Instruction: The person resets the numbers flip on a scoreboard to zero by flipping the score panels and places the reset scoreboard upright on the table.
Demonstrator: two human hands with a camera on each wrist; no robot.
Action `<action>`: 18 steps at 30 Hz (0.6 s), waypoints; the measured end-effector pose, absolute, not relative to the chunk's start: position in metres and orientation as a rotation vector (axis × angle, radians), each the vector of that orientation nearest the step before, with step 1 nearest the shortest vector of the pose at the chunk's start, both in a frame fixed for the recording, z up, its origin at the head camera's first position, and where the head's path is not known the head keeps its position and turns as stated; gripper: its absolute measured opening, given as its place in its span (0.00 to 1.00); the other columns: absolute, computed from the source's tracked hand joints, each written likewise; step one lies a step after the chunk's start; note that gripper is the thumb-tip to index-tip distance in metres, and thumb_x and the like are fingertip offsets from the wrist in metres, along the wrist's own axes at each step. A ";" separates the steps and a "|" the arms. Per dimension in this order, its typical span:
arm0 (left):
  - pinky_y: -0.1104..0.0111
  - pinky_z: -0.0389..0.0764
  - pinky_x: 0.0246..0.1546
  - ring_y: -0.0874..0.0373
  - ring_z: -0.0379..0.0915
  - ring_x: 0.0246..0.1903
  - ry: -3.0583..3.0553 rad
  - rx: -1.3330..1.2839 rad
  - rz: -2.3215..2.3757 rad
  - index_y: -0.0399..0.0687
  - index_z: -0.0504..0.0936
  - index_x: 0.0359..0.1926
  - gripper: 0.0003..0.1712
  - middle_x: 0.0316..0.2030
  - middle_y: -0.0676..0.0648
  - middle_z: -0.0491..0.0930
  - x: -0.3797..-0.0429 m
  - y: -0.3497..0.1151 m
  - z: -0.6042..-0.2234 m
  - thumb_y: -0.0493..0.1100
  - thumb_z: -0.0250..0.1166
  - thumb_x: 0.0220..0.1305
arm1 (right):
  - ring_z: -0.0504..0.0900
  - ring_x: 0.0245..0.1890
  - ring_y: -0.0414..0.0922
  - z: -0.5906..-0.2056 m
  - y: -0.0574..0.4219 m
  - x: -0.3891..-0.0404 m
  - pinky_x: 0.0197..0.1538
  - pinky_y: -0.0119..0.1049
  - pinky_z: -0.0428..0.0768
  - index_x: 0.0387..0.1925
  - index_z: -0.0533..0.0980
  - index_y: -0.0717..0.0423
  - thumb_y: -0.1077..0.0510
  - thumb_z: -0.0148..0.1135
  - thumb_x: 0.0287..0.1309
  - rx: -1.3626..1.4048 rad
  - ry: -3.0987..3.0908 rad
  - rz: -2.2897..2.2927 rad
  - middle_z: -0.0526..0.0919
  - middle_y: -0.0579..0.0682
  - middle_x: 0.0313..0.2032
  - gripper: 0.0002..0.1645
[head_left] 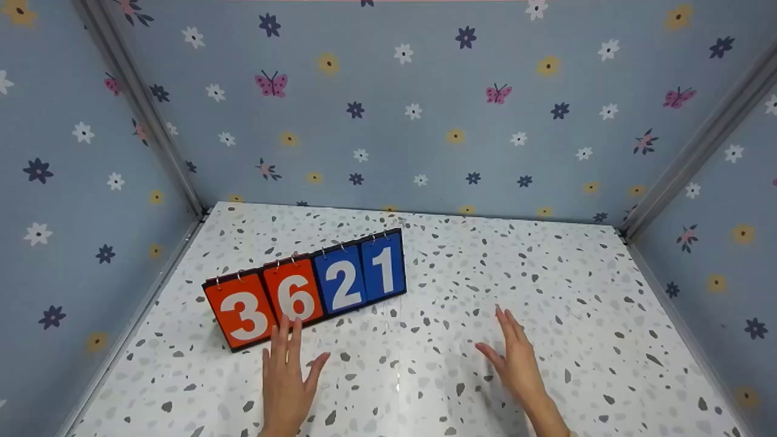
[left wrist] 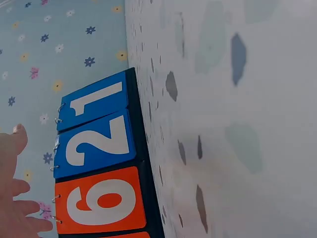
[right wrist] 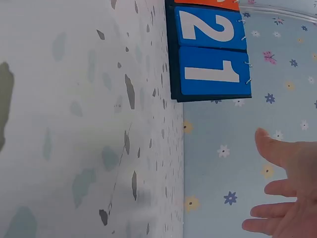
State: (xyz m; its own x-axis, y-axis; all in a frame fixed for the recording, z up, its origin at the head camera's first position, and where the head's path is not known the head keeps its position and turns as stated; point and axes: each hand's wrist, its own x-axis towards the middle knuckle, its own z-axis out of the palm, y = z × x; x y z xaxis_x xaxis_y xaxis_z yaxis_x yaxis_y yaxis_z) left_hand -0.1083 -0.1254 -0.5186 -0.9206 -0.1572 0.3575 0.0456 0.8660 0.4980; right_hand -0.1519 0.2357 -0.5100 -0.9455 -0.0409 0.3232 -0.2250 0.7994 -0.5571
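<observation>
A flip scoreboard [head_left: 322,288] stands at an angle on the speckled tabletop, its cards hung on metal rings. It reads 3 and 6 on orange cards, then 2 and 1 on blue cards. My left hand [head_left: 285,382], fingers spread and straight, is in front of the orange side, its fingertips overlapping the lower edge of the 6 card [left wrist: 101,201] in the head view. To the right of the board, apart from it, my right hand [head_left: 516,364] has its fingers extended and thumb out. Neither hand holds anything.
The white tabletop [head_left: 461,273] is speckled with grey chips. Blue flowered panels [head_left: 388,121] enclose it at the back, left and right, with grey metal posts [head_left: 698,139] at the corners.
</observation>
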 end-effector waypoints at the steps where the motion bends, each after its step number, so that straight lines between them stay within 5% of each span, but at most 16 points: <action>1: 0.40 0.48 0.56 0.43 0.40 0.65 -2.618 0.087 -0.724 0.47 0.49 0.69 0.48 0.67 0.41 0.47 -0.109 -0.128 -0.518 0.52 0.65 0.54 | 0.63 0.56 0.66 -0.510 0.234 -0.154 0.54 0.58 0.64 0.61 0.60 0.66 0.54 0.68 0.46 0.223 -2.666 0.906 0.61 0.68 0.58 0.43; 10: 0.49 0.55 0.59 0.43 0.51 0.61 -2.369 0.163 -0.771 0.35 0.55 0.65 0.46 0.63 0.36 0.54 -0.125 -0.164 -0.517 0.44 0.69 0.50 | 0.70 0.51 0.59 -0.512 0.213 -0.184 0.51 0.54 0.68 0.56 0.65 0.68 0.58 0.67 0.49 0.379 -2.468 1.087 0.71 0.64 0.52 0.35; 18: 0.50 0.53 0.60 0.42 0.47 0.62 -2.344 0.323 -0.822 0.38 0.51 0.66 0.46 0.64 0.36 0.51 -0.135 -0.194 -0.526 0.44 0.68 0.52 | 0.72 0.50 0.60 -0.517 0.192 -0.215 0.48 0.56 0.70 0.56 0.66 0.67 0.57 0.65 0.51 0.398 -2.447 1.387 0.71 0.65 0.53 0.33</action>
